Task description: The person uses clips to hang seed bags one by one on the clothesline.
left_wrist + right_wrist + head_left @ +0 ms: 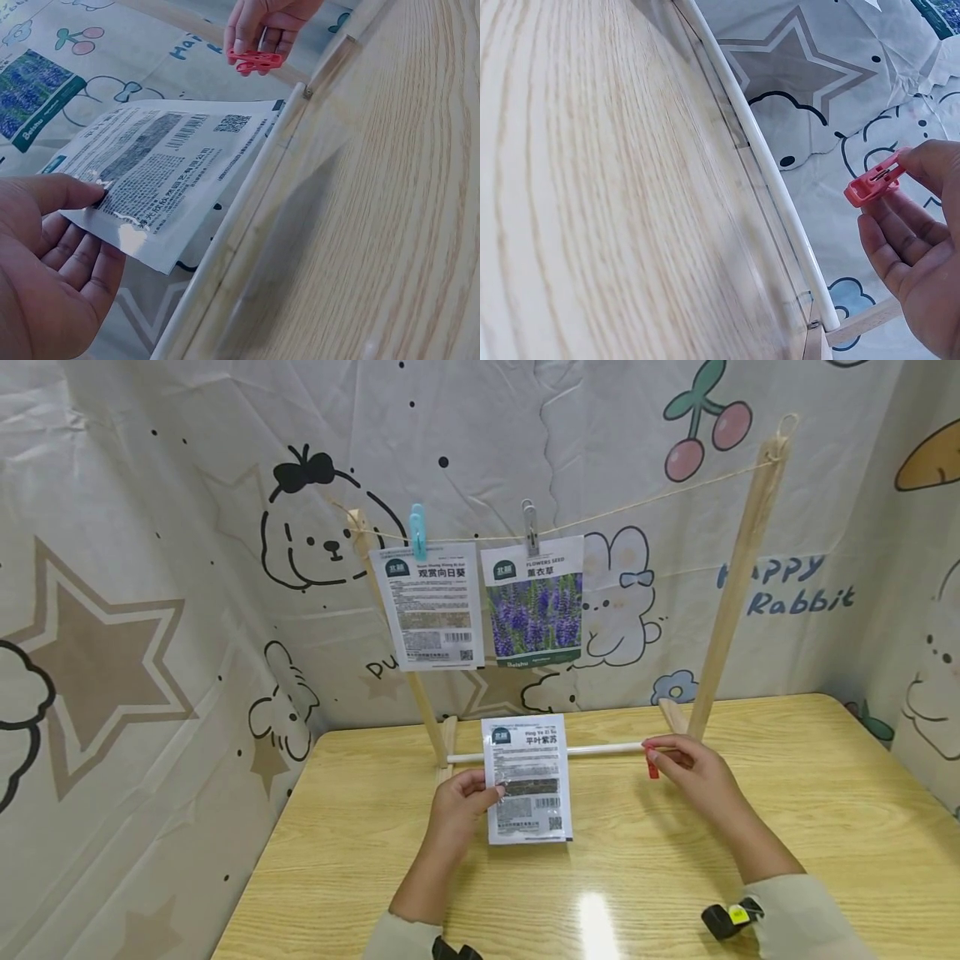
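Note:
My left hand point(457, 810) pinches a white seed packet point(525, 818) by its left edge, thumb on the printed face. In the left wrist view the packet point(172, 165) shows small text, a barcode and a QR code. My right hand point(701, 777) holds a red clothespin point(652, 762) between thumb and fingers; the right wrist view shows the clothespin point(874, 180) from close up. Above, a string point(637, 510) carries two more packets: a text-side one point(431, 610) under a blue clothespin point(417, 531) and a lavender-picture one point(534, 610) under a grey clothespin point(531, 527).
Two wooden posts point(731, 593) hold the string, the right one higher. A white rod point(607, 749) runs low between them, behind the held packet. The wooden table point(360, 860) meets a printed cloth backdrop point(480, 427) at the back.

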The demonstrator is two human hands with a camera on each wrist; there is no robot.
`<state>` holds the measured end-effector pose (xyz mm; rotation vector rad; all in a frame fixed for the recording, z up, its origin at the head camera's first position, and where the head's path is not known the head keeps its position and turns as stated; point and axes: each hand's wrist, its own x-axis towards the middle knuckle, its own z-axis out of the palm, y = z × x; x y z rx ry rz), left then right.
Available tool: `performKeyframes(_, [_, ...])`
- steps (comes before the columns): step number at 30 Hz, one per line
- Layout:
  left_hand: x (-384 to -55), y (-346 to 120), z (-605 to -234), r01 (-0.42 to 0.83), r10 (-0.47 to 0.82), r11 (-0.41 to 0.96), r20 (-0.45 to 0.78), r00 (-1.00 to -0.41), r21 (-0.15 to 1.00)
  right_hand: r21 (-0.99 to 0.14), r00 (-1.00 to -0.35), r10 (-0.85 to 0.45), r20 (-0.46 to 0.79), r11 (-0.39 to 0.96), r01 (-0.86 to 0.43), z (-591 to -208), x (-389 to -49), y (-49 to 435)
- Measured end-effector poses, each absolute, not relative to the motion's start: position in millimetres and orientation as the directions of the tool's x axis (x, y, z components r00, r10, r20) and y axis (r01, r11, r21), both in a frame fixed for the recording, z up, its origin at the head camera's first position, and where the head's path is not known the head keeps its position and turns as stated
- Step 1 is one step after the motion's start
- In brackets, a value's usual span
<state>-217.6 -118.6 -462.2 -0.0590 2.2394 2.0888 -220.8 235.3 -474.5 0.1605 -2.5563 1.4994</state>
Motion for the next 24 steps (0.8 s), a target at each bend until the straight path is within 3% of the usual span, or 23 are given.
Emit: performKeyframes(24, [-220.2, -113.7, -447.1, -0.037, 0.049, 0.034, -0.039, -0.998, 0.999, -0.830, -0.980, 0.000, 0.198, 0.531, -0.168, -460.7, -219.1, 239.5])
